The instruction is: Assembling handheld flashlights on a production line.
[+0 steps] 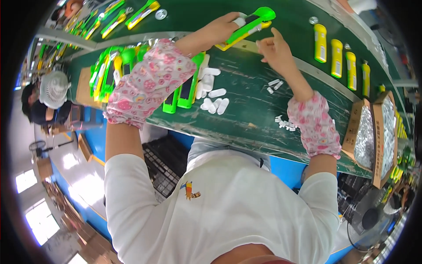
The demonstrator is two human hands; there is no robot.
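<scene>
My left hand [220, 31] grips a green-and-yellow flashlight [263, 14] with a dark panel, held tilted over the raised ledge at the far side of the bench. A small white piece [239, 21] shows by its fingertips; whether the fingers hold it I cannot tell. Just right of the flashlight is my right hand [278, 52], its index finger stretched out and thumb apart, with nothing visible in it. Nearer to me, white oval covers [217, 93] lie beside green flashlight bodies [187, 90] with dark panels, partly hidden by my left sleeve.
More green-and-yellow flashlights [105, 75] are heaped at the left. Several yellow ones [336, 59] stand in a row at the right, past the ledge. Small white parts [285, 123] lie near my right sleeve. A cardboard box [354, 127] of shiny pieces sits at the bench's right end.
</scene>
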